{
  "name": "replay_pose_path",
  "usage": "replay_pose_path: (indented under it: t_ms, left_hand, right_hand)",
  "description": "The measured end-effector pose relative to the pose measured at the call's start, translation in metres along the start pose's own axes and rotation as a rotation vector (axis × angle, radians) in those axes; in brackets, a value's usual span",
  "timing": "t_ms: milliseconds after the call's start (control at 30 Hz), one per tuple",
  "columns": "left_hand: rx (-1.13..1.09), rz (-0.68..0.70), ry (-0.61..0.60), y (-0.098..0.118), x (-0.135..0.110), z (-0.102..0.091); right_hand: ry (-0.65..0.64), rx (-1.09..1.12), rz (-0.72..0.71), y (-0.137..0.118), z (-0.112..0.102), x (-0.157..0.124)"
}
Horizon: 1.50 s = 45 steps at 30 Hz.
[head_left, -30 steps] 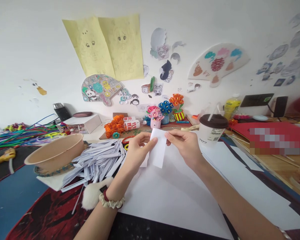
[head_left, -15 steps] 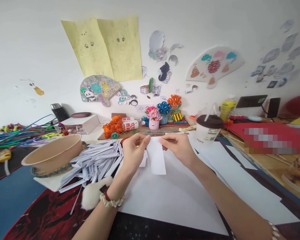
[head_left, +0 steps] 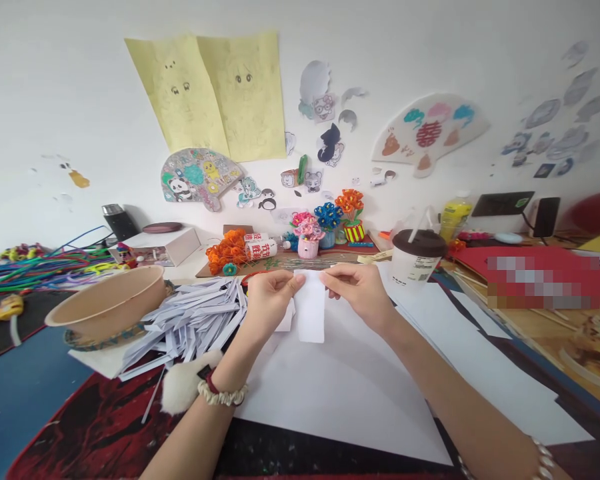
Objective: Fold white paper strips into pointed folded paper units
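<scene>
Paper slip (head_left: pixel 311 317): one white rectangle, held upright over the large white sheet (head_left: pixel 340 400) at the middle of the desk. We pinch its top edge with our left hand (head_left: pixel 267 303) and our right hand (head_left: pixel 361 297), thumb and forefinger of each closed on the paper, the two hands near each other. A second white scrap shows partly behind the left hand, with its outline hidden.

To the left lie one tan bowl (head_left: pixel 107 303) and one pile of folded white strips (head_left: pixel 195 323), too many and too overlapped for us to count. At the back we count three small flower pots (head_left: pixel 329 227), one cluster of orange flowers (head_left: pixel 227 250) and two little white bottles (head_left: pixel 263 248). Their red characters are too small to read.

One cup (head_left: pixel 417 260) with a dark lid and a straw stands just right of our right hand, and the print on its label is illegible. On the wall hang two yellow drawings (head_left: pixel 245 87) and two paper fans. The right fan (head_left: pixel 427 130) bears a red Chinese character.

One red item (head_left: pixel 545 280) is partly pixelated. A bundle of coloured pipe cleaners (head_left: pixel 40 267) is cut off at the left edge.
</scene>
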<state>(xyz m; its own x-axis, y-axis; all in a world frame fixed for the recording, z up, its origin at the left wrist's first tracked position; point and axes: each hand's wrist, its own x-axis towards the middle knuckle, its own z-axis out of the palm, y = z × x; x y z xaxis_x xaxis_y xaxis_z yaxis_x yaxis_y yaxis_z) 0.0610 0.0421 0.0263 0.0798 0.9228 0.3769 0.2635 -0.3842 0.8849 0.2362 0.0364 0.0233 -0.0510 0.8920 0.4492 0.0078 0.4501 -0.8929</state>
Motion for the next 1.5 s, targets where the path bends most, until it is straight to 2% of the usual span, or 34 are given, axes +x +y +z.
replay_pose_path:
  t_ms: [100, 233, 300, 500, 700, 867, 1033, 1200, 1300, 1500]
  left_hand:
    - [-0.011, -0.005, -0.031, 0.001, 0.000, 0.000]
    - [-0.146, -0.073, -0.207, 0.004, -0.001, 0.001]
    - [-0.143, -0.089, -0.273, 0.003, -0.002, 0.002]
    - [-0.045, -0.070, -0.163, -0.002, -0.001, 0.004]
    - [-0.057, -0.128, -0.325, 0.002, -0.002, 0.004]
    - [-0.012, -0.103, -0.254, -0.002, -0.002, 0.006]
    - [0.023, -0.103, -0.358, 0.002, -0.003, 0.008]
    - [0.010, -0.083, -0.335, 0.005, -0.003, 0.008]
    - [0.009, -0.065, -0.387, 0.006, -0.004, 0.009]
    - [-0.055, -0.144, -0.346, 0.009, -0.006, 0.012]
  right_hand:
    - [0.008, 0.018, 0.020, 0.002, 0.000, 0.001]
    - [0.046, 0.075, 0.031, 0.004, -0.002, 0.003]
    - [0.065, 0.090, 0.027, 0.004, -0.003, 0.003]
    - [0.079, 0.110, 0.032, 0.004, -0.004, 0.003]
    - [0.157, 0.113, -0.006, 0.006, -0.008, 0.006]
    - [0.165, 0.099, -0.006, 0.007, -0.011, 0.007]
    - [0.235, 0.124, 0.015, 0.005, -0.014, 0.008]
    - [0.255, 0.123, 0.019, 0.003, -0.017, 0.010]
    - [0.282, 0.115, 0.020, 0.003, -0.019, 0.011]
    - [0.318, 0.113, 0.048, 0.004, -0.019, 0.013]
